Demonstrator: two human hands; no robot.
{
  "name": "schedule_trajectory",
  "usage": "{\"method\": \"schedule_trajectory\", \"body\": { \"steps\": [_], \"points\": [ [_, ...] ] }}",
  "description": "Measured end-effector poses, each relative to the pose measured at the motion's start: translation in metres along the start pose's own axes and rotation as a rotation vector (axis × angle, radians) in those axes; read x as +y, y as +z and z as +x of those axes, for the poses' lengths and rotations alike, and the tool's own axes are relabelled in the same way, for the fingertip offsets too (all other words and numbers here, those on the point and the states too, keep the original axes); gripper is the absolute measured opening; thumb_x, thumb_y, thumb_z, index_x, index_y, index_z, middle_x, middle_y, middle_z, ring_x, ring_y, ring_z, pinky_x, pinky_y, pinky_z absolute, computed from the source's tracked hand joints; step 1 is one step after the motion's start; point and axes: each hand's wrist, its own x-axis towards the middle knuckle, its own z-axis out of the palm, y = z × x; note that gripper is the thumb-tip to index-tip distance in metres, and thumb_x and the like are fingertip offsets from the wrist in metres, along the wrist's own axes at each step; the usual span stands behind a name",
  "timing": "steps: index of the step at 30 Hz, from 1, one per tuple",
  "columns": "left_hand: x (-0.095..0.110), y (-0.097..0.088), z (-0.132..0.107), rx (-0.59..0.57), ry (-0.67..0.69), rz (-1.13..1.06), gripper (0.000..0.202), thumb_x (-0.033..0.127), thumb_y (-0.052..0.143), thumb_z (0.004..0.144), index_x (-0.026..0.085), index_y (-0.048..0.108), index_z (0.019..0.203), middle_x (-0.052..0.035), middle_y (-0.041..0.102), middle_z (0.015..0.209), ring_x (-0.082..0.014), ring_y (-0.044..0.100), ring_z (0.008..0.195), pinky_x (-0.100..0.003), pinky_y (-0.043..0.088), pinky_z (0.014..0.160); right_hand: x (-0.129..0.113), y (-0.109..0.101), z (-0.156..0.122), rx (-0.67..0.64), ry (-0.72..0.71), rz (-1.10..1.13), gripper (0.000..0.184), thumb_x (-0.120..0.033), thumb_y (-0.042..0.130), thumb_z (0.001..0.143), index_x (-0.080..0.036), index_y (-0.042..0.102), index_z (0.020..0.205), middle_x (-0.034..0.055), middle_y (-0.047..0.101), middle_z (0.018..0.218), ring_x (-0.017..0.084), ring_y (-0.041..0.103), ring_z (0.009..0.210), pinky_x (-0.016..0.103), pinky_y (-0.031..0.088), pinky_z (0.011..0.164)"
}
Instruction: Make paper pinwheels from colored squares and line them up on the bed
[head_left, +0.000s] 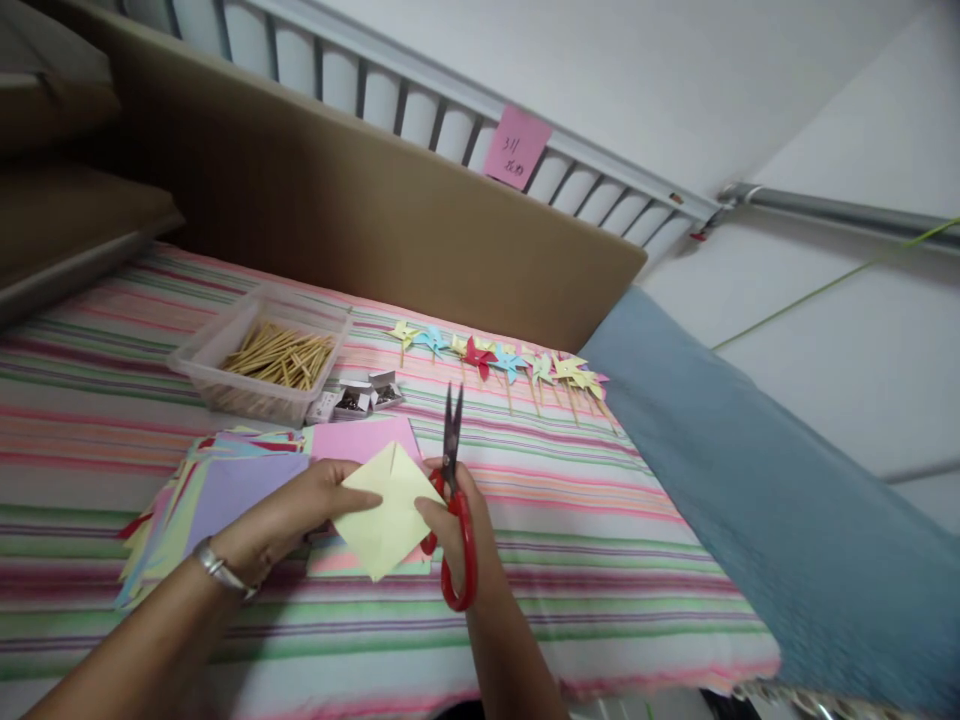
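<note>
The counter (600,560), spread with a striped cloth, takes up most of the scene, with a tall cardboard panel (360,210) along its far edge. In front of the panel, toward the right, lies a row of paper pinwheels (480,357) on sticks; these look finished, though those at the right end overlap too much to count. Nearer, on the left, coloured sheets lie in a loose pile topped by a purple sheet (240,490), with a pink sheet (367,437) beside it, so plenty of paper seems left to work. Behind the pile stands a clear plastic tub (210,388), well stocked with thin wooden sticks (281,357) lying in a jumble. The left hand (326,495) pinches a yellow square (390,515) by its left corner, thumb on top; the right hand (482,525) has its thumb on the opposite corner and is also closed around red-handled scissors (450,465), blades slightly parted and pointing away from the person. The square, held above the pink sheet, is creased but not yet a pinwheel; whether the short line at its top corner is a cut or a fold cannot be told. Smallest are two open little boxes (382,380) next to the tub, holding dark bits too small to identify.
</note>
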Motion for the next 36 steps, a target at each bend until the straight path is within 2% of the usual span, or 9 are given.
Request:
{"method": "schedule_trajectory", "body": {
  "steps": [4,7,10,12,15,19,23,26,36],
  "points": [
    [-0.004,0.014,0.003,0.150,0.062,-0.345,0.015,0.030,0.072,0.070,0.020,0.072,0.080,-0.0039,0.074,0.082,-0.0177,0.066,0.072,-0.026,0.050,0.066,0.006,0.008,0.005,0.207,-0.118,0.219,0.028,-0.024,0.059,0.074,-0.020,0.049,0.100,-0.0034,0.053,0.076,0.009,0.050,0.051,0.021,0.042,0.044],
    [-0.014,0.029,0.005,0.204,0.116,-0.455,0.018,0.027,0.074,0.069,0.019,0.073,0.085,-0.0048,0.075,0.092,-0.0189,0.066,0.088,-0.025,0.049,0.078,0.011,0.017,0.007,0.283,-0.164,0.241,0.031,-0.024,0.060,0.074,-0.020,0.048,0.103,-0.0010,0.056,0.083,0.011,0.054,0.059,0.022,0.046,0.049],
    [-0.017,0.034,0.006,0.211,0.175,-0.436,0.022,0.028,0.073,0.070,0.015,0.073,0.088,-0.0074,0.075,0.091,-0.0219,0.066,0.088,-0.027,0.049,0.080,0.013,0.026,0.007,0.227,-0.131,0.189,0.033,-0.028,0.058,0.076,-0.020,0.048,0.107,0.0002,0.057,0.084,0.010,0.051,0.052,0.021,0.042,0.042],
    [-0.014,0.027,0.006,0.255,0.212,-0.424,0.027,0.027,0.073,0.069,0.015,0.072,0.093,-0.0077,0.075,0.093,-0.0236,0.067,0.087,-0.031,0.049,0.080,0.013,0.030,0.006,0.197,-0.107,0.126,0.033,-0.028,0.058,0.076,-0.019,0.049,0.107,-0.0013,0.056,0.078,0.009,0.048,0.049,0.021,0.040,0.041],
    [-0.001,0.005,0.005,0.393,0.243,-0.357,0.035,0.024,0.075,0.064,0.014,0.070,0.097,-0.0085,0.075,0.090,-0.0258,0.068,0.083,-0.034,0.050,0.079,0.013,0.031,0.004,0.126,-0.066,-0.021,0.036,-0.028,0.059,0.076,-0.019,0.051,0.110,-0.0033,0.054,0.071,0.009,0.048,0.050,0.020,0.041,0.045],
    [0.018,-0.028,-0.004,0.511,0.215,-0.211,0.031,0.022,0.080,0.055,0.011,0.073,0.083,-0.0090,0.076,0.078,-0.0264,0.069,0.075,-0.032,0.051,0.070,0.013,0.029,-0.004,-0.078,-0.046,-0.215,0.035,-0.026,0.063,0.073,-0.019,0.056,0.107,-0.0028,0.057,0.069,0.012,0.053,0.060,0.022,0.045,0.058],
    [0.027,-0.046,-0.013,0.508,0.163,-0.151,0.030,0.023,0.080,0.052,0.011,0.073,0.080,-0.0097,0.076,0.079,-0.0246,0.068,0.070,-0.030,0.051,0.066,0.009,0.025,-0.013,-0.275,0.001,-0.328,0.029,-0.030,0.061,0.074,-0.019,0.061,0.101,-0.0047,0.050,0.063,0.009,0.044,0.054,0.021,0.038,0.053],
    [0.027,-0.054,-0.014,0.491,0.176,-0.122,0.032,0.022,0.079,0.054,0.012,0.073,0.083,-0.0104,0.076,0.085,-0.0236,0.068,0.072,-0.029,0.050,0.067,0.004,0.021,-0.017,-0.360,0.041,-0.396,0.027,-0.034,0.059,0.077,-0.018,0.063,0.099,-0.0058,0.042,0.059,0.009,0.036,0.051,0.021,0.032,0.050],
    [0.023,-0.061,-0.013,0.393,0.189,-0.103,0.036,0.022,0.077,0.057,0.012,0.072,0.091,-0.0108,0.075,0.091,-0.0260,0.069,0.078,-0.032,0.051,0.070,0.011,0.016,-0.020,-0.405,0.113,-0.424,0.026,-0.033,0.061,0.077,-0.016,0.066,0.096,-0.0043,0.043,0.061,0.009,0.038,0.053,0.021,0.031,0.049]
  ]
}}
